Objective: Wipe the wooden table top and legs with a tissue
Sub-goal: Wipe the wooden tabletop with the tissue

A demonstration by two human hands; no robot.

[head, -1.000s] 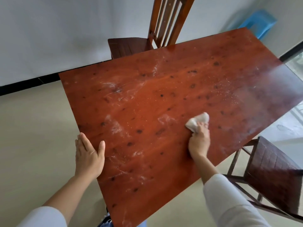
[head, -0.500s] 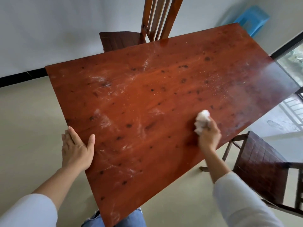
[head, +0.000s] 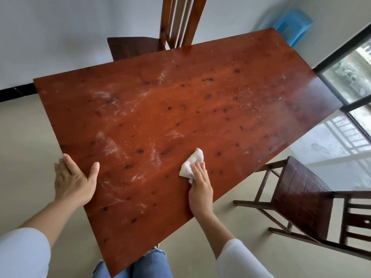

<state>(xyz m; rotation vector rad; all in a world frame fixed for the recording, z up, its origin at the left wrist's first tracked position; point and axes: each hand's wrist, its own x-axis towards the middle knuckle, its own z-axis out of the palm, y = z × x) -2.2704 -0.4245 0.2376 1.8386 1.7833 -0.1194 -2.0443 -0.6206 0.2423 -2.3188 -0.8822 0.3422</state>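
The reddish wooden table top (head: 200, 109) fills the middle of the head view, smeared with whitish dust streaks and specks. A crumpled white tissue (head: 190, 163) lies on the near part of the top. My right hand (head: 200, 187) presses down on it with straight fingers laid flat, and a corner of the tissue sticks out by my thumb. At the table's left edge my left hand (head: 74, 179) rests flat, fingers over the edge and thumb spread on the top. The table legs are hidden under the top.
A wooden chair (head: 136, 47) stands at the table's far side against the white wall. A second dark chair (head: 301, 201) is at the near right. A blue plastic stool (head: 293, 25) sits in the far corner beside a glass door (head: 353, 77). My jeans (head: 148, 263) show below the near corner.
My right hand has slid the tissue back to the left across the near part of the top, and its fingers have flattened. My left hand stays on the left edge.
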